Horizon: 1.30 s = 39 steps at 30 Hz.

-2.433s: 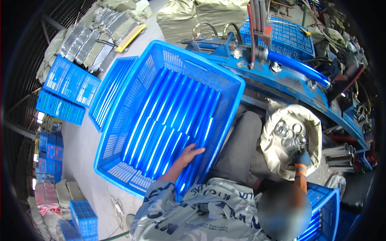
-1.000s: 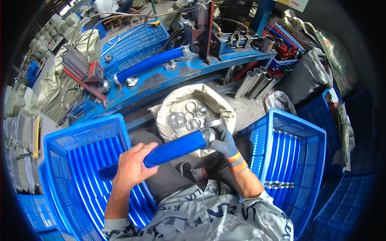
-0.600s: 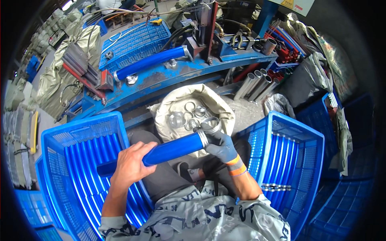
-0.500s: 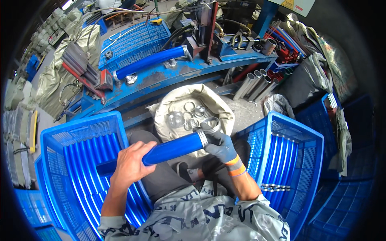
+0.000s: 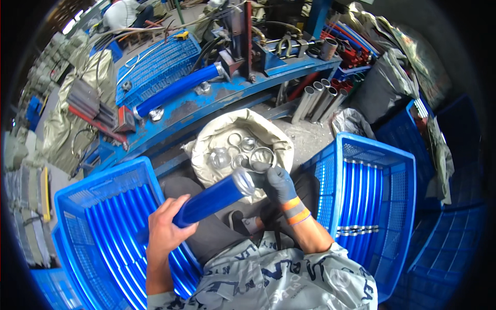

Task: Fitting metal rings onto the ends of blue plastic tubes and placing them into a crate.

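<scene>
Over the lap [image 5: 209, 235], the left hand [image 5: 168, 223] wraps its grip round one blue tube [image 5: 213, 200], long axis slanting forward-right, silver end [image 5: 243, 182] toward one sack [image 5: 279, 137]. The right hand [image 5: 280, 187], grip part-curled, is beside that end, hold unclear. One worktop [image 5: 176, 114] stands beyond.

Sack between two crates, surface beyond.
Left crate [image 5: 102, 174]: tubes [image 5: 120, 227] side by side inside. Right crate [image 5: 376, 144]: more tubes [image 5: 356, 194] inside, two rows end to end. Sack [image 5: 203, 135] between and slightly ahead, near the surface [image 5: 181, 114]; loose rings [image 5: 235, 139] in it. Held tube [image 5: 212, 201] slants from left crate to sack's near rim; left hand [image 5: 169, 222] around it, right hand [image 5: 279, 185] just beside its far end, contact unclear. On surface: one long tube [image 5: 178, 92]. Behind surface, left: another crate [image 5: 157, 58]. Right of sack: upright pipes [image 5: 321, 101].
</scene>
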### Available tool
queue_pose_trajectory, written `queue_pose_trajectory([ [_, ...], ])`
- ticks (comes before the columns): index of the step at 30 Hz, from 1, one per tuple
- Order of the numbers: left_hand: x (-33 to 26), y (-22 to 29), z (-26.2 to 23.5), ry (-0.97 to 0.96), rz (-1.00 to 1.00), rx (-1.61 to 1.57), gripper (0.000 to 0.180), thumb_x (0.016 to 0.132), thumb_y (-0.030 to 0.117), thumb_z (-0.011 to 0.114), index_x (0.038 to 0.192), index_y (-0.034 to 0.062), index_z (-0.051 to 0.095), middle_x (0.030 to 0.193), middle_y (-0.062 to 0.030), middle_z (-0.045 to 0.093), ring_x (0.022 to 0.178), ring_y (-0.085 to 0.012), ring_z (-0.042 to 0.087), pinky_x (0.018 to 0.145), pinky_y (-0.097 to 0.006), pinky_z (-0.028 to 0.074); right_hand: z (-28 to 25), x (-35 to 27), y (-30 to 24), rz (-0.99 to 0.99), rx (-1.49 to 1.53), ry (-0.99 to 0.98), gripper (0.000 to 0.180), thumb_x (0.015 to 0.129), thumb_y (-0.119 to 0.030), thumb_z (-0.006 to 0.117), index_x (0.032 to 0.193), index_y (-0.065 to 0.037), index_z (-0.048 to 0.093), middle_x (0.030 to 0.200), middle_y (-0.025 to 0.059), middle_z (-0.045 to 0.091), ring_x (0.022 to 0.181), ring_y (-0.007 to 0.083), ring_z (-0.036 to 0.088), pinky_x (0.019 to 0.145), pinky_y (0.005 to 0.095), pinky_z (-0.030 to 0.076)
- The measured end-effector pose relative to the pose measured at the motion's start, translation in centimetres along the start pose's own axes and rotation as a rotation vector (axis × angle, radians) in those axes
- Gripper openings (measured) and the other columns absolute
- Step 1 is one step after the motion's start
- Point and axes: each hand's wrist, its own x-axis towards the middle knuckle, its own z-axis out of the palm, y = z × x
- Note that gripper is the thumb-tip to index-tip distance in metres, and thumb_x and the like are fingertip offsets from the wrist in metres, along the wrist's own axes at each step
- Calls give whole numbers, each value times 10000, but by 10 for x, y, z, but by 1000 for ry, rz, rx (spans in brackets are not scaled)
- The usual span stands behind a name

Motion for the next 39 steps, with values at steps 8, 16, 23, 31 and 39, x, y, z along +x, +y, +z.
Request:
queue_pose_trajectory([
  [8, -28, -42, 28, 540, -228, -1379, 654, 1151, 419, 741, 1632, 24, 538, 1506, -222, 716, 1386, -352, 715, 1168, -527, 601, 25, -15, -27, 32, 48, -19, 640, 1075, -424, 794, 1563, -26, 681, 1598, 158, 682, 1478, 392, 674, 1170, 523, 604],
  [16, -33, -35, 70, 609, -396, -1553, 612, 1163, 479, 706, 1581, 42, 612, 1575, -200, 686, 1407, -372, 712, 1134, -554, 630, 40, -11, -34, 15, -10, 7, 919, 841, 132, 880, 1683, 49, 521, 1590, 174, 677, 1385, 275, 733, 1191, 381, 589],
  [23, -35, -39, 77, 630, -353, -1525, 585, 1167, 463, 703, 1571, 48, 622, 1573, -196, 689, 1395, -372, 724, 1118, -565, 644, 56, -10, -43, 62, -187, 28, 934, 787, 189, 867, 1665, 48, 584, 1581, 149, 709, 1385, 240, 716, 1185, 389, 573],
  [31, -24, -51, 87, 636, -357, -1492, 627, 1100, 464, 799, 1551, 57, 641, 1555, -183, 703, 1360, -358, 750, 1011, -536, 710, 58, 1, -54, 63, -380, 3, 844, 829, 94, 947, 1614, 55, 643, 1570, 113, 703, 1400, 205, 685, 1223, 359, 526],
  [39, -20, -94, 86, 760, -499, -1714, 665, 1115, 571, 751, 1486, 26, 665, 1479, -150, 754, 1351, -274, 742, 1127, -447, 640, 35, 83, -39, -29, -241, -144, 805, 945, 67, 845, 1693, 37, 550, 1597, 143, 685, 1415, 191, 684, 1198, 351, 547],
])
